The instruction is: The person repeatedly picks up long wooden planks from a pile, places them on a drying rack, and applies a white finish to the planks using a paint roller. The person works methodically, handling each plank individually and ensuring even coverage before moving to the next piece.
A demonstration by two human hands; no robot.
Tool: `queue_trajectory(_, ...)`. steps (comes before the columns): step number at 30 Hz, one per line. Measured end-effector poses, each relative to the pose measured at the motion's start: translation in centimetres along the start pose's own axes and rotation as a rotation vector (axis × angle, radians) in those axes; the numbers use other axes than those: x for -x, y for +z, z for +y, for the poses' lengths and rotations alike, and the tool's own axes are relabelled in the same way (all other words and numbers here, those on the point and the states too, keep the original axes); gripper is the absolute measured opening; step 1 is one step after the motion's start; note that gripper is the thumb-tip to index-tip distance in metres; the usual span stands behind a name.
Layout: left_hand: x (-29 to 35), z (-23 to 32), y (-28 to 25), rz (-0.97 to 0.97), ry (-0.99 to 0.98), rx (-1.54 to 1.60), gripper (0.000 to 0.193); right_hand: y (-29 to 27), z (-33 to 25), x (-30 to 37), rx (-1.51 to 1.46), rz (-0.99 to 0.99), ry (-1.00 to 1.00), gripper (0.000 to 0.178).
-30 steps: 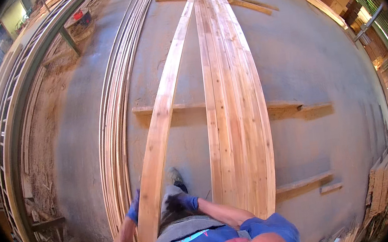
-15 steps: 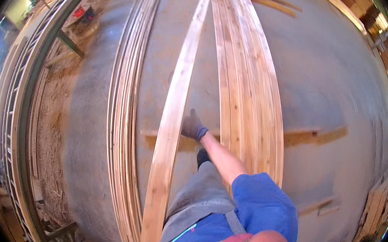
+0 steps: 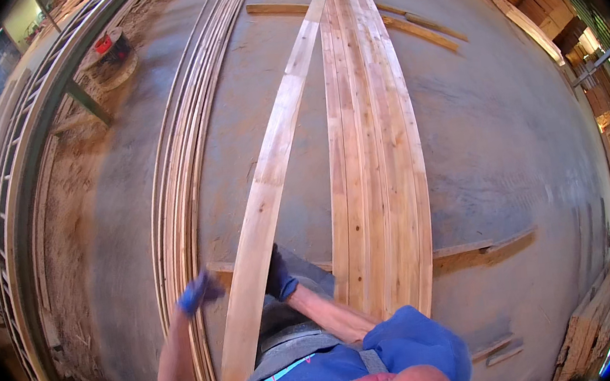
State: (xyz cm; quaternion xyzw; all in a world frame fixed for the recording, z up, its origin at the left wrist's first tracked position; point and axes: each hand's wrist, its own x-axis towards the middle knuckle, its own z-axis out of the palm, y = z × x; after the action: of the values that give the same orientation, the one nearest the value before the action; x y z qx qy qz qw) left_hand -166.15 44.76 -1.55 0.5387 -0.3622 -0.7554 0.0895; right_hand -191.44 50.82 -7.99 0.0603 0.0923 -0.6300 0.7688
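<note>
Okay, long wooden board runs aslant between the bundle of thin strips on the left and the row of boards on the right. Near end is down beside the blue shirt, far end up at the far end of the row. Left hand, gloved: just left of the board, apart from it, looks open, fingers blurred, nothing seen in it. Right hand, gloved: at the board's right edge, partly hidden; cannot tell if it grips or just touches.

Handling, judged by looks: awkward more from length than weight, probably moderate for solid wood. Stiff across the width, likely whippy along the length if lifted flat. Face looks smooth, so gloves could slip; edges may splinter. Not fragile, though corners could dent. Best hold: both long edges, hands spread well apart; nearer the middle for balance, near end for swinging or sliding.
</note>
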Motion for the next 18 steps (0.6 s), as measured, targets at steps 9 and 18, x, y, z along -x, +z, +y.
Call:
queue_trajectory(9, -23.6, 15.0, 8.1, -0.161, 0.059, -0.031, 0.075, -6.9, 4.3, -3.6, 0.093, 0.309, 0.3, 0.055)
queue_trajectory(18, -17.7, 1.6, -5.4, 0.056, -0.119, -0.079, 0.075, -6.1, -13.5, -16.5, 0.521, 0.699, 0.55, 0.059)
